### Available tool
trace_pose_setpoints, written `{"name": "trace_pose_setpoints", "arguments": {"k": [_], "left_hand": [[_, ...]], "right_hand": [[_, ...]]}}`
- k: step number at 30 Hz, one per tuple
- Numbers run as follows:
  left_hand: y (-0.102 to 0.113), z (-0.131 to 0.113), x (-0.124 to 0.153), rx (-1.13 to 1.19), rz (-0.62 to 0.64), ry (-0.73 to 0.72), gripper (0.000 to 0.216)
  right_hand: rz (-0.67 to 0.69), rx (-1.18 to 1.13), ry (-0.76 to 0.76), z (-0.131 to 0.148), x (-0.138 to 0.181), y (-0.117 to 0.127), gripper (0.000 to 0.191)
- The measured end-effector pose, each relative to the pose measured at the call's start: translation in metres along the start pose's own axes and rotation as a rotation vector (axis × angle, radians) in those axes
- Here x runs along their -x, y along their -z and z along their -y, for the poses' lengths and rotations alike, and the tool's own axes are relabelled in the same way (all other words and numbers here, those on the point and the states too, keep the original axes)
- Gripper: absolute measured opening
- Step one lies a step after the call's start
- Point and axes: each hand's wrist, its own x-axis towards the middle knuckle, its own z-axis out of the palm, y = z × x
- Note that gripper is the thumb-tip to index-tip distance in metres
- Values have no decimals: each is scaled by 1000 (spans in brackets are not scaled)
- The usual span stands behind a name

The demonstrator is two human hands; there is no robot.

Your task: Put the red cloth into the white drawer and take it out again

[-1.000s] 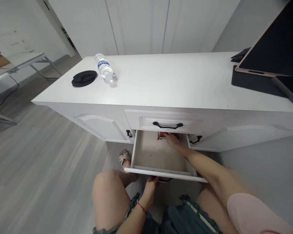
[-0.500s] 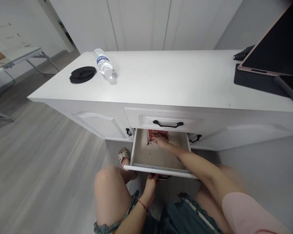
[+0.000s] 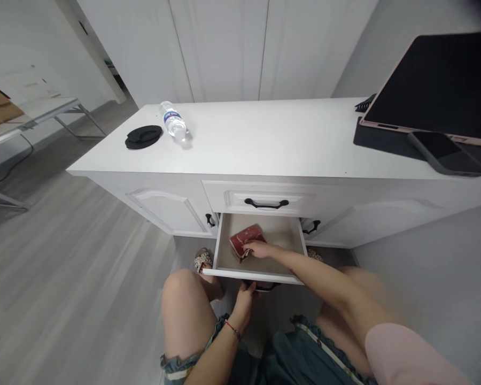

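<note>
A white cabinet has its lower drawer (image 3: 224, 243) pulled out toward me. Inside it, my right hand (image 3: 257, 249) grips a flat red packet (image 3: 244, 238), lifted off the drawer floor near the left middle. My left hand (image 3: 246, 295) is below the drawer front, fingers curled on its handle from underneath. I am crouched, with my knees on either side of the drawer.
On the white cabinet top (image 3: 264, 144) lie a water bottle (image 3: 173, 121) and a black round lid (image 3: 143, 136) at the left, a dark tablet (image 3: 435, 88) and a phone (image 3: 447, 154) at the right. The upper drawer (image 3: 266, 203) is closed. A glass table (image 3: 28, 109) stands far left.
My right hand has drawn the red packet from the back of the drawer toward the front left and raised it. My left hand has stayed on the drawer handle.
</note>
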Motion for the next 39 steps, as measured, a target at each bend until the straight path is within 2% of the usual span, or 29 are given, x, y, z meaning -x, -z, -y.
{"name": "trace_pose_setpoints", "arguments": {"k": [6,9,13,16,19,22,26,29,31,34,37,39], "left_hand": [[0,-9,1,-20,37,32,32],[-1,-14,-1,-47,68,36,36],[-3,-22,-4,-68,89,44,39],[-8,-27,-7,-67,85,37,36],[-16,-31,-13,-58,39,37,31],[-24,-38,-21,-58,22,37,27],[-32,-51,-32,-76,48,34,27],[-36,-61,-39,-81,74,38,28],[-38,-66,-44,-84,86,38,29],[-40,-69,-49,-85,96,31,30],[-39,-67,-51,-69,108,17,30],[-37,-65,-52,-47,119,7,32]], "right_hand": [[44,-110,-76,-2,38,13,41],[-26,-237,-70,3,63,27,43],[-263,-309,-152,21,102,53,43],[-466,-354,-149,38,134,70,44],[-633,-454,-110,56,167,78,43],[-895,-504,-143,69,199,80,39],[-1271,-410,-305,84,236,77,37],[-1444,-230,-495,91,250,70,38],[-1446,-78,-599,90,247,61,40],[-1299,107,-671,77,225,40,40],[-1076,95,-689,62,194,13,37],[-1023,65,-675,55,175,-4,36]]}}
